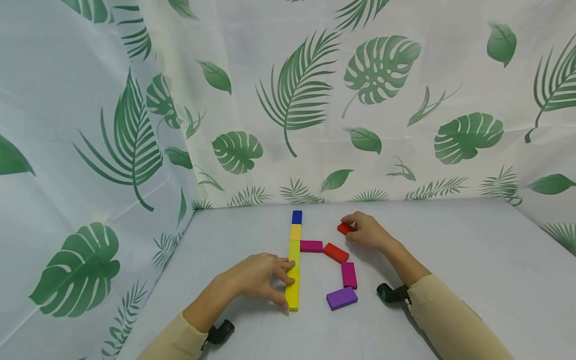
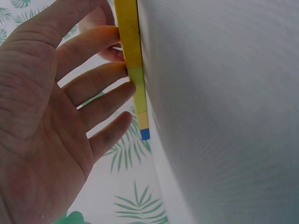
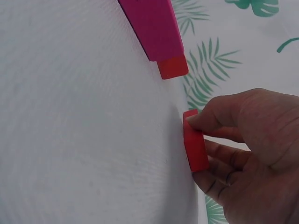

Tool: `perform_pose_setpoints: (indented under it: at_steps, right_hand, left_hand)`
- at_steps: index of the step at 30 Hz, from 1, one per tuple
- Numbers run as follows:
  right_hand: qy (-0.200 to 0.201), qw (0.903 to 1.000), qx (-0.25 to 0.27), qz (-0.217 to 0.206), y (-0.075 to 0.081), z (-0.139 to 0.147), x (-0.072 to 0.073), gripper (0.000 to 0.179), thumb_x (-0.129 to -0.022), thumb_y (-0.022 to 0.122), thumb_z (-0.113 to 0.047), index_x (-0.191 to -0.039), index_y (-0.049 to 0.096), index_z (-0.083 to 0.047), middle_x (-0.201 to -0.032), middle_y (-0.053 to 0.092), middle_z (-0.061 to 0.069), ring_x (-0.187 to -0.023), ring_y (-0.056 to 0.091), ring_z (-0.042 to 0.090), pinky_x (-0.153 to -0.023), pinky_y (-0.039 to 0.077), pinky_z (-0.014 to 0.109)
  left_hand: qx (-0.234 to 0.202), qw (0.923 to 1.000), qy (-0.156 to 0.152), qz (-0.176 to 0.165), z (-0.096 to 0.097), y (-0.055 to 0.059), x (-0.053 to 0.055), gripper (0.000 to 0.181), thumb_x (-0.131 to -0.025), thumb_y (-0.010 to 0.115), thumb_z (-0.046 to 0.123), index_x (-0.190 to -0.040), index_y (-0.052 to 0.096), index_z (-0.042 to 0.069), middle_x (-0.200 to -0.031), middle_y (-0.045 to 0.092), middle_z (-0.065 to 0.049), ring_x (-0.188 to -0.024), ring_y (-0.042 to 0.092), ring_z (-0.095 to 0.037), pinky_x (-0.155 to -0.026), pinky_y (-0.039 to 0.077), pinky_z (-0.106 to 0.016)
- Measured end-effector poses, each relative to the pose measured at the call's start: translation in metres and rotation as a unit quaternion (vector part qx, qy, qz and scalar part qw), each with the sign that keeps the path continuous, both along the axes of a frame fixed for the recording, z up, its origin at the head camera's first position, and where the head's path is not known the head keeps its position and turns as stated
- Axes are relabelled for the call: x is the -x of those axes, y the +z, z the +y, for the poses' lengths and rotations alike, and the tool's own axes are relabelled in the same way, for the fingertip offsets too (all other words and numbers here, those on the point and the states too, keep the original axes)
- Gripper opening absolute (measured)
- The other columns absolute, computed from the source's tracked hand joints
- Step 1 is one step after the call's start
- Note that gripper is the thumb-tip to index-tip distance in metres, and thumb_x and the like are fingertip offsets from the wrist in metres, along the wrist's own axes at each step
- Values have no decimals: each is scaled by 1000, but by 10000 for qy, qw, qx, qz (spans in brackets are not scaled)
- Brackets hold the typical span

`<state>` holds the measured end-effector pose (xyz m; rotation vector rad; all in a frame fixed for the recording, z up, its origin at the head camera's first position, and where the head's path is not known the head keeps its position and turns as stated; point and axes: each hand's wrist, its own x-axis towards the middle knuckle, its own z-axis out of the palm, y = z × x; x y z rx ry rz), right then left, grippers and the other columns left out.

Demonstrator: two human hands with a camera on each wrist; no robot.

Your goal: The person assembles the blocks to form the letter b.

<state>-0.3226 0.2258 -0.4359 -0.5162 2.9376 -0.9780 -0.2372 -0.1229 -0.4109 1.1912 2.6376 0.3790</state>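
My left hand (image 1: 261, 277) rests its extended fingertips along the left side of a row of yellow blocks (image 1: 293, 292), its thumb near the row's near end. A light orange block (image 1: 295, 232) and a blue block (image 1: 297, 217) continue that row at the far end. Beyond the curve of blocks, my right hand (image 1: 366, 231) pinches a red block (image 3: 195, 147) between thumb and fingers, at the tabletop. From the row, a magenta block (image 1: 311, 246), another red block (image 1: 336, 252), a second magenta block (image 1: 349, 275) and a purple block (image 1: 342, 298) bend round to the right.
A white-covered table (image 1: 472, 260) lies under everything. Behind it and at the sides hang white curtains (image 1: 315, 170) with green leaf prints. A black wrist camera (image 1: 392, 293) sits by the right sleeve, another black camera (image 1: 220, 332) by the left.
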Motion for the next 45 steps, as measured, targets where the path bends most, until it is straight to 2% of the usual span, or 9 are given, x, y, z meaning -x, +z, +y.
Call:
perform_pose_setpoints:
  at_steps: [9, 19, 29, 35, 45]
  right_hand:
    - [26, 9997, -214, 94, 1, -2, -1, 45, -91, 74, -10, -134, 65, 3, -119, 67, 22, -106, 62, 34, -92, 59, 51]
    - [-46, 9992, -401, -6, 3, -3, -2, 46, -90, 74, -9, -134, 64, 4, -116, 68, 22, -103, 62, 33, -89, 59, 48]
    - [-44, 9992, -341, 180, 7, -5, -6, 46, -91, 72, -7, -134, 65, 3, -119, 68, 21, -106, 62, 35, -92, 59, 51]
    - [-174, 9988, -250, 392, 11, -7, -7, 45, -93, 71, -7, -136, 64, 1, -122, 67, 21, -107, 62, 35, -91, 59, 51]
    - [-67, 9983, -95, 568, 18, -11, -12, 46, -93, 72, -5, -137, 63, 2, -122, 67, 20, -106, 62, 34, -87, 61, 47]
  left_hand:
    - [47, 10000, 6, 26, -1, 1, 0, 65, -72, 85, 67, -127, 75, 32, -152, 57, 7, -146, 51, -19, -121, 41, -46]
    - [78, 9999, 51, -73, 1, 1, 0, 66, -72, 85, 67, -127, 75, 33, -151, 57, 9, -146, 50, -16, -122, 40, -47]
    - [117, 9999, 6, 63, 0, 1, 0, 66, -73, 84, 67, -128, 75, 33, -152, 57, 8, -146, 51, -17, -122, 41, -46]
    - [100, 9999, 30, 7, 0, 2, 0, 65, -72, 85, 67, -127, 75, 32, -152, 57, 8, -146, 51, -17, -122, 40, -46]
    - [46, 10000, 32, -69, -1, 3, 0, 65, -73, 85, 66, -127, 75, 33, -152, 57, 8, -146, 51, -18, -122, 40, -46]
